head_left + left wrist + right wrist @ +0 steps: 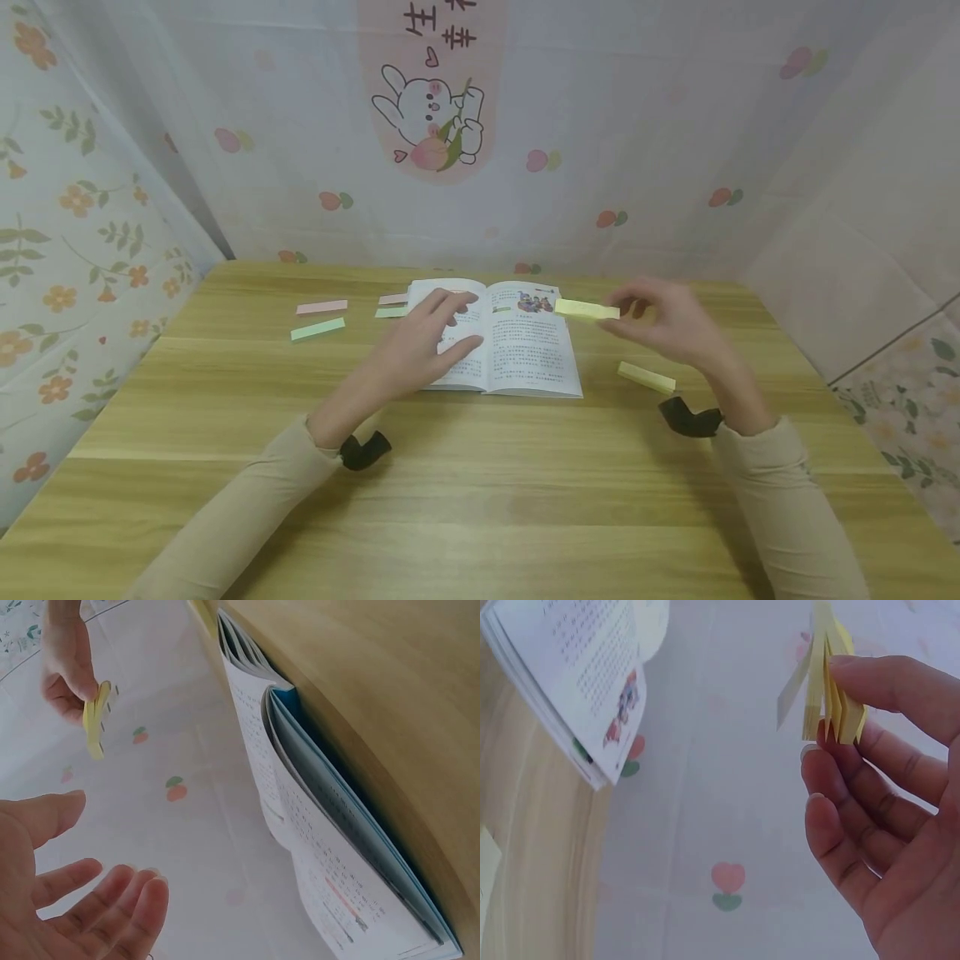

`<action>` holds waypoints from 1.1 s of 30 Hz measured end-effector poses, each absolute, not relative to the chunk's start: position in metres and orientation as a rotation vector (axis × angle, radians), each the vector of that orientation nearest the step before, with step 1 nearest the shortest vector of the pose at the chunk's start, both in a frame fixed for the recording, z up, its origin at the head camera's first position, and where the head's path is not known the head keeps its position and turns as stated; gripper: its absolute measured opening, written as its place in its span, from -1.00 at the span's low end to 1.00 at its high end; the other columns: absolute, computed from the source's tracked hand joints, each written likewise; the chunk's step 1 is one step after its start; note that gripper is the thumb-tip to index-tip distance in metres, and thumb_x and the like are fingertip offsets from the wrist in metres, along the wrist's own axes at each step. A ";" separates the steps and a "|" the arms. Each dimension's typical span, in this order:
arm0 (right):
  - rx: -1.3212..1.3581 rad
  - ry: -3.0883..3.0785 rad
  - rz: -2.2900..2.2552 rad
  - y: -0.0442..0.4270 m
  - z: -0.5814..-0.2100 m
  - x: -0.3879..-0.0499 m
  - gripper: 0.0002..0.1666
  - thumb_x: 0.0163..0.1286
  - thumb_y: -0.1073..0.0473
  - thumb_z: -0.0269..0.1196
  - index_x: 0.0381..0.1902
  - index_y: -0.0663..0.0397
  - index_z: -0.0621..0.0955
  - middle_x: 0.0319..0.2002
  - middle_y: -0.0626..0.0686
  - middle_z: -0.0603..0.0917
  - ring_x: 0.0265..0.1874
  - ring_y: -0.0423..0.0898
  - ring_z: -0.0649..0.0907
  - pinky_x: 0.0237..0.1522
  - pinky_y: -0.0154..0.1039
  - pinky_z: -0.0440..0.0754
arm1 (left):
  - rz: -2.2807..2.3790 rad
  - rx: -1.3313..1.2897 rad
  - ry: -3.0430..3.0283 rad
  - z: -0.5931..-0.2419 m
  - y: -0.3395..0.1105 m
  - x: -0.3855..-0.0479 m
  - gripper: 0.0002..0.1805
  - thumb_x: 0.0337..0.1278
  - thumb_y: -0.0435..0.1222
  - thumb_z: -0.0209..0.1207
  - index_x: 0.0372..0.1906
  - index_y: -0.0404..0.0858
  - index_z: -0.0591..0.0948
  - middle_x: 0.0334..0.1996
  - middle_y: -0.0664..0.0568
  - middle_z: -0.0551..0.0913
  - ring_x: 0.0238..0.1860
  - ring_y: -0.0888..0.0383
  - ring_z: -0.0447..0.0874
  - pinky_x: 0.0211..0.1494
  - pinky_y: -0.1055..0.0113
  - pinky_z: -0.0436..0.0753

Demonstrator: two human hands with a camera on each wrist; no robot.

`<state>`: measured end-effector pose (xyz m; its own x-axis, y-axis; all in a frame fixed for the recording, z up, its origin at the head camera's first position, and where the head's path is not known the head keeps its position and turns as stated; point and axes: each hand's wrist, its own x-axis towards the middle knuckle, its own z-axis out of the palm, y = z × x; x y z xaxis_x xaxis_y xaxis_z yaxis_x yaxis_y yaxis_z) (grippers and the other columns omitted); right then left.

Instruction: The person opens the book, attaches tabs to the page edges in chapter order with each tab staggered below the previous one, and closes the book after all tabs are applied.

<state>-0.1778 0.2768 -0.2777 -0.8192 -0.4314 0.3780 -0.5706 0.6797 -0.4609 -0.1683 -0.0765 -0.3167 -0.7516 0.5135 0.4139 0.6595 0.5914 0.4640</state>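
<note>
An open book [534, 358] with printed text lies on the wooden table, a coloured picture at the top of its right page. Over the left page is my left hand [408, 350], its fingers spread and loosely bent; in the left wrist view this hand [82, 900] holds nothing. My right hand [663, 321] pinches a pad of yellow sticky notes [587, 309] between thumb and fingers, raised by the book's right edge. In the right wrist view the pad's sheets [832, 705] fan apart, and one pale sheet stands away from the rest.
Another yellow sticky-note pad [647, 377] lies right of the book. To the left lie a pink strip [322, 307] and a green strip [318, 330]. Pink [393, 299] and green tabs [391, 312] stick out from the book's left edge. A printed curtain [637, 167] stands behind the table.
</note>
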 end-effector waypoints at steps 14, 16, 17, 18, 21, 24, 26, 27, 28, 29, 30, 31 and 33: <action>0.994 -2.573 0.829 0.251 -0.281 -0.171 -0.71 0.12 0.35 0.52 -0.18 0.07 0.74 -0.31 -0.12 0.69 -0.35 -0.08 0.58 -0.28 -0.39 0.49 | -0.956 -1.083 -2.429 -0.323 -0.066 -0.163 -0.40 0.34 -0.11 0.28 0.37 -0.26 0.45 0.10 -0.05 0.53 -0.07 0.12 0.58 -0.27 0.34 0.61; 1.006 -2.569 0.822 0.245 -0.280 -0.169 -0.70 0.11 0.34 0.53 -0.18 0.06 0.74 -0.30 -0.13 0.69 -0.35 -0.12 0.57 -0.28 -0.38 0.50 | -0.962 -1.092 -2.413 -0.323 -0.065 -0.161 -0.41 0.33 -0.12 0.28 0.36 -0.26 0.45 0.10 -0.04 0.54 -0.08 0.12 0.59 -0.28 0.35 0.61; 1.012 -2.564 0.826 0.242 -0.279 -0.167 -0.70 0.11 0.35 0.53 -0.18 0.05 0.74 -0.29 -0.14 0.69 -0.34 -0.14 0.56 -0.28 -0.37 0.51 | -0.964 -1.095 -2.407 -0.322 -0.064 -0.161 -0.41 0.33 -0.12 0.28 0.36 -0.26 0.46 0.11 -0.03 0.54 -0.09 0.12 0.59 -0.28 0.35 0.61; 1.018 -2.559 0.824 0.240 -0.279 -0.166 -0.69 0.10 0.35 0.54 -0.18 0.05 0.74 -0.29 -0.14 0.70 -0.34 -0.17 0.55 -0.28 -0.37 0.51 | -0.968 -1.099 -2.403 -0.322 -0.064 -0.160 -0.41 0.33 -0.12 0.29 0.36 -0.26 0.46 0.11 -0.03 0.55 -0.09 0.12 0.60 -0.27 0.35 0.61; 1.056 -2.536 0.833 0.233 -0.278 -0.163 -0.67 0.07 0.39 0.54 -0.19 0.07 0.73 -0.26 -0.12 0.71 -0.34 -0.20 0.55 -0.28 -0.36 0.53 | -0.983 -1.109 -2.400 -0.321 -0.062 -0.158 -0.41 0.32 -0.13 0.30 0.35 -0.27 0.47 0.10 -0.03 0.55 -0.10 0.12 0.60 -0.26 0.35 0.61; 1.103 -2.515 0.839 0.227 -0.278 -0.160 -0.65 0.06 0.41 0.54 -0.18 0.08 0.72 -0.24 -0.12 0.71 -0.33 -0.20 0.55 -0.27 -0.34 0.54 | -0.994 -1.119 -2.406 -0.321 -0.060 -0.156 -0.42 0.31 -0.13 0.30 0.34 -0.27 0.48 0.07 -0.04 0.56 -0.12 0.09 0.61 -0.28 0.35 0.60; 1.129 -2.507 0.838 0.224 -0.279 -0.159 -0.65 0.07 0.40 0.54 -0.18 0.09 0.71 -0.25 -0.12 0.71 -0.34 -0.21 0.55 -0.28 -0.31 0.57 | -0.998 -1.130 -2.410 -0.321 -0.058 -0.154 -0.42 0.31 -0.13 0.30 0.34 -0.27 0.47 0.05 -0.04 0.56 -0.13 0.07 0.61 -0.30 0.36 0.59; 1.138 -2.505 0.837 0.223 -0.280 -0.159 -0.64 0.07 0.40 0.54 -0.17 0.09 0.71 -0.25 -0.13 0.70 -0.34 -0.21 0.55 -0.28 -0.30 0.57 | -0.998 -1.134 -2.407 -0.321 -0.058 -0.153 -0.42 0.31 -0.13 0.31 0.33 -0.27 0.48 0.03 -0.03 0.56 -0.14 0.06 0.61 -0.31 0.36 0.59; 1.147 -2.502 0.836 0.221 -0.280 -0.159 -0.64 0.07 0.39 0.54 -0.17 0.09 0.71 -0.26 -0.13 0.70 -0.34 -0.21 0.55 -0.28 -0.30 0.57 | -1.000 -1.139 -2.401 -0.321 -0.057 -0.153 -0.42 0.31 -0.13 0.31 0.33 -0.27 0.48 0.02 -0.03 0.56 -0.15 0.06 0.62 -0.31 0.37 0.59; 1.154 -2.501 0.836 0.220 -0.281 -0.158 -0.64 0.07 0.38 0.54 -0.17 0.08 0.71 -0.26 -0.14 0.69 -0.34 -0.22 0.55 -0.28 -0.30 0.57 | -1.004 -1.144 -2.395 -0.321 -0.057 -0.152 -0.43 0.31 -0.14 0.31 0.32 -0.27 0.48 0.01 -0.03 0.56 -0.16 0.07 0.61 -0.29 0.38 0.60; 1.159 -2.501 0.837 0.219 -0.282 -0.158 -0.65 0.07 0.38 0.55 -0.17 0.09 0.71 -0.26 -0.14 0.69 -0.34 -0.22 0.55 -0.28 -0.30 0.57 | -1.005 -1.148 -2.386 -0.321 -0.056 -0.152 -0.43 0.31 -0.14 0.31 0.31 -0.28 0.48 0.00 -0.01 0.56 -0.16 0.07 0.61 -0.28 0.39 0.60; 1.167 -2.499 0.840 0.218 -0.283 -0.158 -0.65 0.07 0.37 0.55 -0.17 0.09 0.71 -0.26 -0.14 0.68 -0.34 -0.22 0.55 -0.29 -0.31 0.57 | -1.008 -1.153 -2.373 -0.322 -0.056 -0.152 -0.44 0.30 -0.15 0.32 0.30 -0.29 0.49 -0.01 -0.02 0.57 -0.17 0.07 0.62 -0.28 0.39 0.61; 1.179 -2.493 0.849 0.216 -0.284 -0.158 -0.65 0.08 0.36 0.54 -0.17 0.09 0.70 -0.26 -0.14 0.68 -0.34 -0.23 0.55 -0.29 -0.34 0.56 | -1.012 -1.161 -2.345 -0.322 -0.055 -0.151 -0.46 0.29 -0.17 0.33 0.27 -0.30 0.51 -0.03 -0.01 0.57 -0.20 0.10 0.61 -0.27 0.38 0.63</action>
